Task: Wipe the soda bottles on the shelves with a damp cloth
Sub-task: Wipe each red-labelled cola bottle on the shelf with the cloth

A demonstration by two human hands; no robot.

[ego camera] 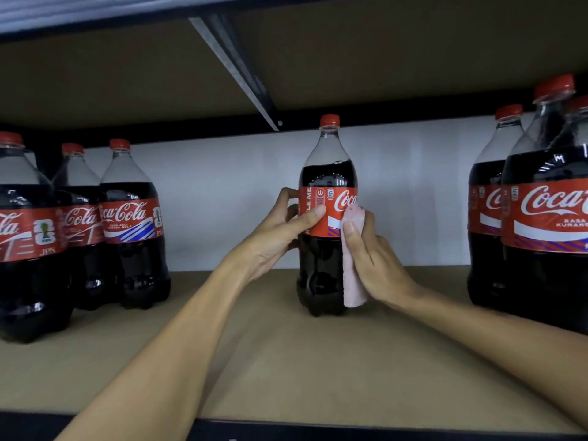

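Note:
A tall cola bottle (324,259) with a red cap and red label stands upright at the middle of the shelf (286,361). My left hand (280,230) grips its left side at label height, thumb across the label. My right hand (369,259) holds a pale pink cloth (353,281) against the bottle's right side; the cloth hangs down almost to the bottle's base.
Three cola bottles (130,224) stand grouped at the left of the shelf, and three more (547,224) at the right. A white wall lies behind. The upper shelf's underside with a metal brace (235,71) hangs overhead. The shelf's dark front edge (286,431) runs below.

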